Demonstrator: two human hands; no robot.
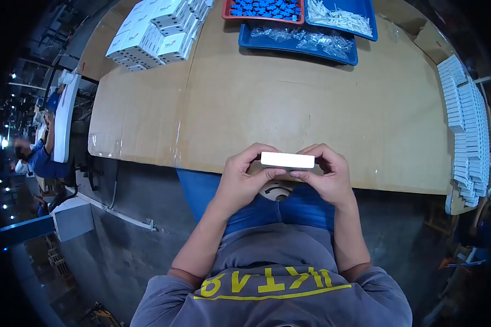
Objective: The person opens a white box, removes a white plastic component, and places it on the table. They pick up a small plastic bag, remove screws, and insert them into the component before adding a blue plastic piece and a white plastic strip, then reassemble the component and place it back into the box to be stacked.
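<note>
A small flat white box is held level near the table's front edge, its narrow side facing me. My left hand grips its left end, fingers behind and thumb below. At the right end, my right hand pinches it in the same way. Both hands are closed on the box, and their fingertips are partly hidden by it. Its top looks plain and bright, with no print that I can make out.
A cardboard-covered table spreads ahead. Stacked white boxes stand back left, more stacks at right. At the back are a red tray of blue parts, a blue tray of white pieces and another blue tray of clear bags.
</note>
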